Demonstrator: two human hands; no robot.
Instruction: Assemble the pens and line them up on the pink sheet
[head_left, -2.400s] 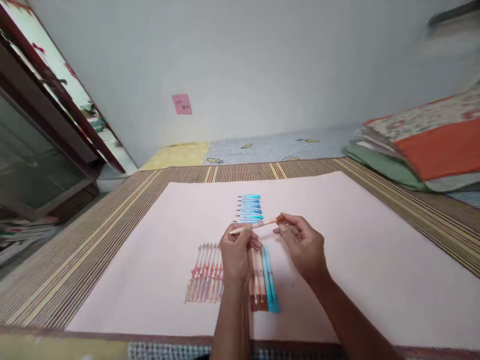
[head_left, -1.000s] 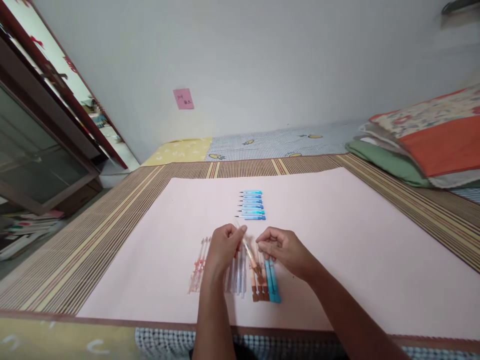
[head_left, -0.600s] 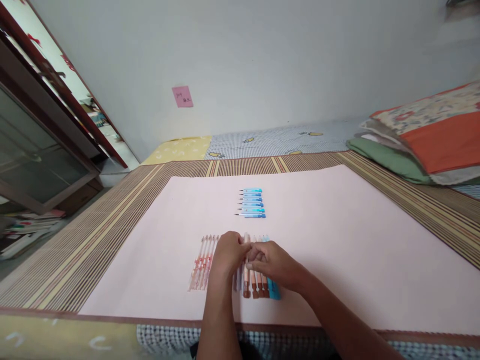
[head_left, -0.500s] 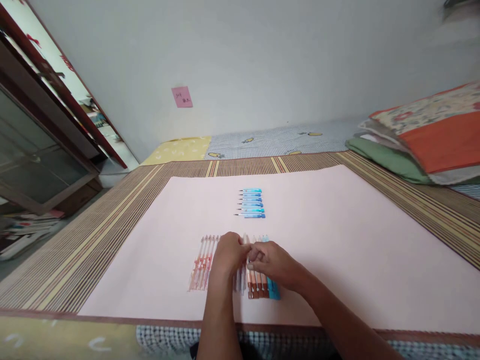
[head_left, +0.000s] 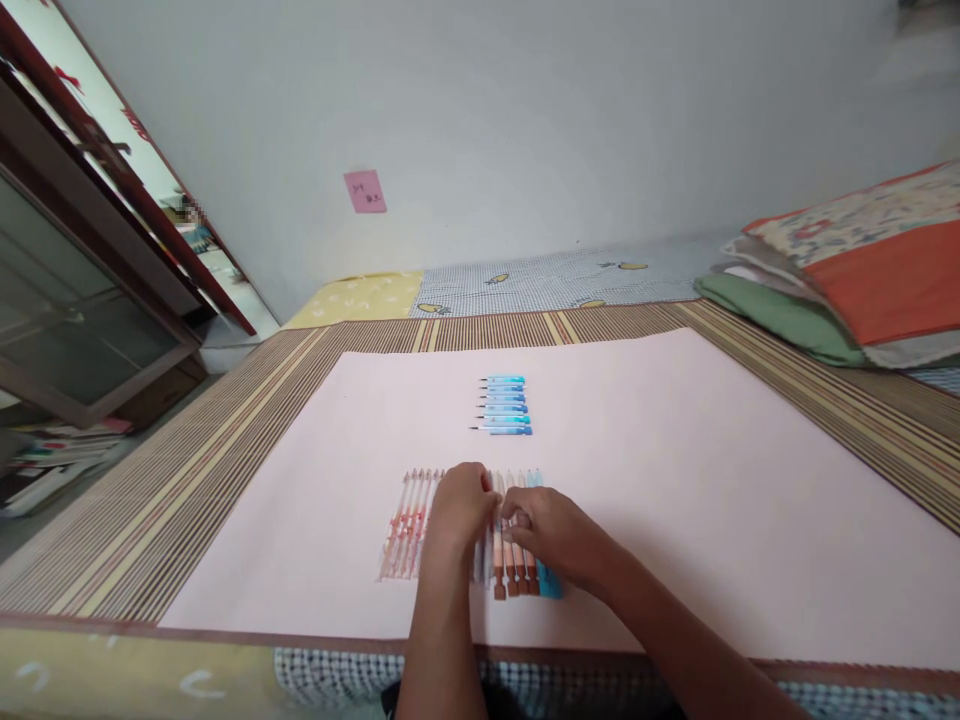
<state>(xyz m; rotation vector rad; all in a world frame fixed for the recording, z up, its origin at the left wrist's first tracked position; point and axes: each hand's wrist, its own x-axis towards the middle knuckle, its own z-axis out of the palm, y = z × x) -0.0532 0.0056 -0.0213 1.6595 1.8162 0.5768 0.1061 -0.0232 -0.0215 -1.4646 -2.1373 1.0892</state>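
My left hand (head_left: 461,505) bends down over the middle of a row of pens, its fingers curled in. It covers several greyish clear pens (head_left: 482,560); what its fingertips grip, if anything, is hidden. Close on its right, my right hand (head_left: 546,522) is curled with thumb and forefinger drawn together over brown-ended pens (head_left: 513,578). I cannot make out what lies between them. Left of my hands lie several pink-and-red clear pens (head_left: 406,525), side by side. Blue pens (head_left: 550,583) close the row on the right. Farther off, several small blue pens (head_left: 505,406) are stacked in a column, tips left.
A pale pink sheet (head_left: 637,420) covers much of the striped mat (head_left: 247,430). Folded bedding with an orange edge (head_left: 885,285) is piled at the right. Behind is a wall bearing a pink note (head_left: 365,191). A glazed door (head_left: 67,300) stands at the left.
My right hand has drawn slightly right, leaving a small gap between my hands. The leftmost brown-ended pen sits a little apart from its neighbours. The small blue pens stay put.
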